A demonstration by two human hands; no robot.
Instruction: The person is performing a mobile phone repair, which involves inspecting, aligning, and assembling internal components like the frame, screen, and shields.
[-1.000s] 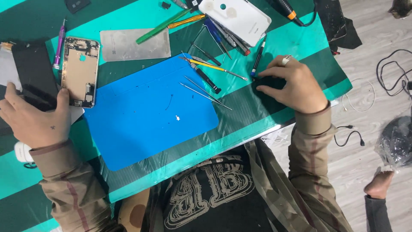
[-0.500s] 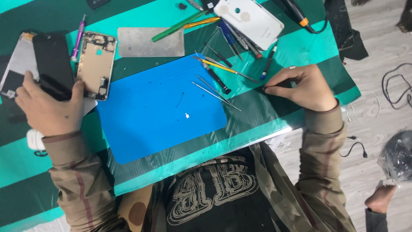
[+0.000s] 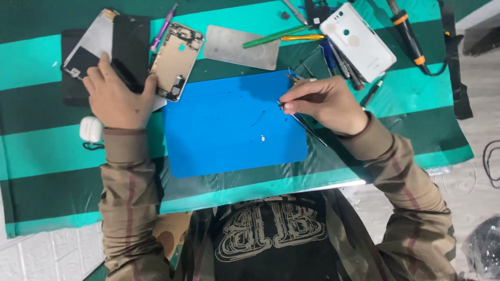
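- Blue silicone work mat [image 3: 229, 130] lies nearest the seated person, square to the table edge, a sensible bare stage for small parts; one pale speck [image 3: 262, 138] sits on it near the middle.
- Over the mat's right edge, the right hand [image 3: 325, 104] has thumb and forefinger pinched shut on fine metal tweezers [image 3: 307, 125], tips pointing in toward the mat, shaft trailing back under the palm, a pen-like hold that suits precise work.
- Left of the mat, the left hand [image 3: 117, 99] rests palm-down with fingers curled onto a black phone screen panel [image 3: 130, 49], pinning rather than lifting it; whether the fingers close beneath it cannot be told.
- Just beside that hand, at the mat's upper left corner, an opened phone body [image 3: 176, 60] lies face up, gold-toned frame and dark inner parts exposed.
- A small white earbud case [image 3: 91, 129] sits left of the mat, below the left wrist.
- Beyond the mat's top edge lies a grey metal plate [image 3: 240, 48].
- Farther, up and right of the mat, a white phone back cover [image 3: 357, 40] lies among screwdrivers and a soldering iron [image 3: 409, 34].
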